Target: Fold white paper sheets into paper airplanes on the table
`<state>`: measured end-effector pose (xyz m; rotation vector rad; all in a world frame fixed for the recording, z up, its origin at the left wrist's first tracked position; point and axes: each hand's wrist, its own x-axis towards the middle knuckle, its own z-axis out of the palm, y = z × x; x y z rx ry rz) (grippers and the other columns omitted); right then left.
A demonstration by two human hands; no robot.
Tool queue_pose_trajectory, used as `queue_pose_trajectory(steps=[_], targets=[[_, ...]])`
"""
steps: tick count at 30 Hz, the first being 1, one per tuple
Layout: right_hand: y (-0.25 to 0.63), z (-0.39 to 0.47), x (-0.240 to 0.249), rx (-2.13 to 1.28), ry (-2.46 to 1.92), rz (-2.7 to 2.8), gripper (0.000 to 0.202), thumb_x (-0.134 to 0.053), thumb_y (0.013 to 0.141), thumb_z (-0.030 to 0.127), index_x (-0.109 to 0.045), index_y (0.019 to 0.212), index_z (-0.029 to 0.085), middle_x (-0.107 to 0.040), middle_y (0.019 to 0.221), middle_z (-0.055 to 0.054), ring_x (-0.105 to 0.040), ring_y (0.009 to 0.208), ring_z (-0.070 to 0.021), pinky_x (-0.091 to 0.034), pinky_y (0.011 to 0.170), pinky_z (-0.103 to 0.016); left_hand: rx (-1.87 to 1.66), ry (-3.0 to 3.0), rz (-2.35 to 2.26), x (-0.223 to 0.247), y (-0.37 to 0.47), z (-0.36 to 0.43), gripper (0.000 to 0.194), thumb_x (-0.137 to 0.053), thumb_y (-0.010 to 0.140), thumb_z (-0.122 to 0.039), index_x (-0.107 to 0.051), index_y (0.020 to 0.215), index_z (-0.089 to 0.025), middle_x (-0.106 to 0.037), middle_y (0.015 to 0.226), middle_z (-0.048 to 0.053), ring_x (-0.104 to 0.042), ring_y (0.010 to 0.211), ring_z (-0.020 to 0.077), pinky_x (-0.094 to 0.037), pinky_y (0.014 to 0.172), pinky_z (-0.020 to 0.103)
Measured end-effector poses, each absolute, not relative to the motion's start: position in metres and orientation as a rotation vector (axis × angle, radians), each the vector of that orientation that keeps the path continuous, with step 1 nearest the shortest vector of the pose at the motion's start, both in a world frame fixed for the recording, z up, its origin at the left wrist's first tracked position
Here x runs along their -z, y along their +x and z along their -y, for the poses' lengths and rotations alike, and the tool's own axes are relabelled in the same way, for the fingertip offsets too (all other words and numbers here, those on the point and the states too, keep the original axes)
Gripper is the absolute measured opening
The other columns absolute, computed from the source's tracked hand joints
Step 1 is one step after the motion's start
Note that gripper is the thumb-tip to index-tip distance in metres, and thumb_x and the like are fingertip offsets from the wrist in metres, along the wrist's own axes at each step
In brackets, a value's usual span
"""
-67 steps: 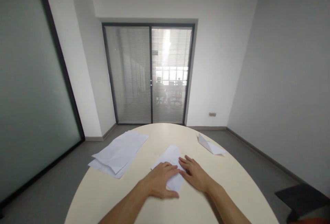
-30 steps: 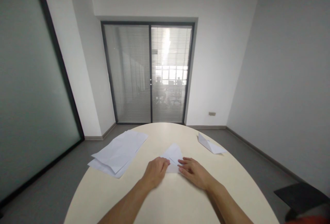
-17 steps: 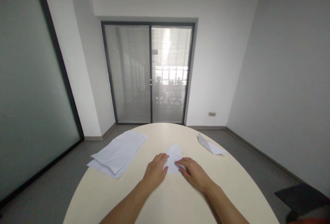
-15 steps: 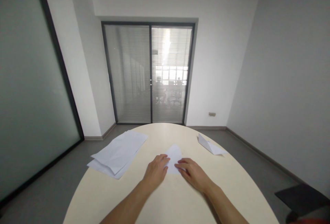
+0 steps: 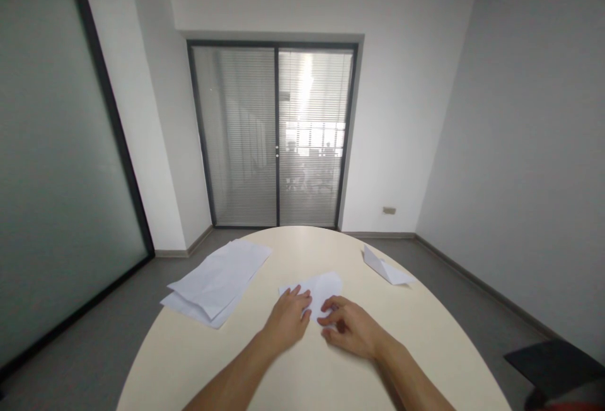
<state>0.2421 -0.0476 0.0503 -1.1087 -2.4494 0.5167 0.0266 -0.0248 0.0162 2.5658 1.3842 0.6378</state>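
A small folded sheet of white paper [image 5: 326, 286] lies on the table in front of me, with one part spreading out to the left. My left hand [image 5: 289, 315] rests on its left side, fingers stretched out and spread flat. At the paper's near right edge is my right hand [image 5: 352, 328], its fingers curled and the thumb bent under, apparently gripping that edge. The exact contact is partly hidden by the fingers.
A stack of loose white sheets [image 5: 217, 285] lies on the left of the round cream table [image 5: 302, 373], partly over its edge. A folded paper piece [image 5: 387, 269] stands at the right edge. A dark chair-like object [image 5: 553, 367] is at the lower right.
The folded paper has turned and now shows a part reaching out to the left. My right hand's fingers have curled more at its near right edge. The left hand has spread flatter.
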Motion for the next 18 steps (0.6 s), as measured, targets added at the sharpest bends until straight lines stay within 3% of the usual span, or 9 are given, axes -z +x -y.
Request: queue_pose_trajectory(steps=[3,8,12,18], targets=[[0.245,0.045,-0.047,-0.512,-1.074,2.433,0.023,-0.062,0.078,0.028,-0.077,0.096,0.026,-0.065,0.113,-0.005,-0.063,0.079,-0.0147,-0.049,0.072,-0.025,-0.632,2.568,-1.394,-0.02,0.028,0.025,0.033,-0.045,0.092,-0.022,-0.065,0.118,-0.024,-0.059,0.133,0.002,-0.042,0.13,0.0264,-0.032,0.11,0.044],[0.244,0.045,-0.045,-0.529,-1.063,2.437,0.026,-0.06,0.078,0.025,-0.077,0.098,0.028,-0.066,0.113,-0.004,-0.062,0.071,-0.0123,-0.049,0.07,-0.024,-0.649,2.613,-1.51,-0.025,0.032,0.027,0.026,-0.046,0.092,-0.018,-0.07,0.102,-0.024,-0.067,0.119,0.003,-0.054,0.106,0.0245,-0.041,0.096,0.04],[0.241,0.048,-0.05,-0.518,-1.079,2.443,0.027,-0.062,0.077,0.026,-0.076,0.1,0.029,-0.066,0.114,-0.004,-0.062,0.072,-0.0131,-0.049,0.072,-0.026,-0.618,2.624,-1.591,-0.022,0.032,0.023,0.032,-0.043,0.091,-0.01,-0.07,0.1,-0.024,-0.067,0.115,0.004,-0.054,0.105,0.0224,-0.043,0.089,0.034],[0.237,0.052,-0.056,-0.455,-1.035,2.447,0.026,-0.062,0.079,0.027,-0.076,0.101,0.028,-0.067,0.111,-0.007,-0.061,0.101,-0.0221,-0.046,0.09,-0.033,-0.597,2.5,-1.773,-0.017,0.025,0.016,0.03,-0.042,0.092,-0.015,-0.07,0.099,-0.022,-0.067,0.103,0.006,-0.058,0.1,0.0213,-0.044,0.087,0.033]])
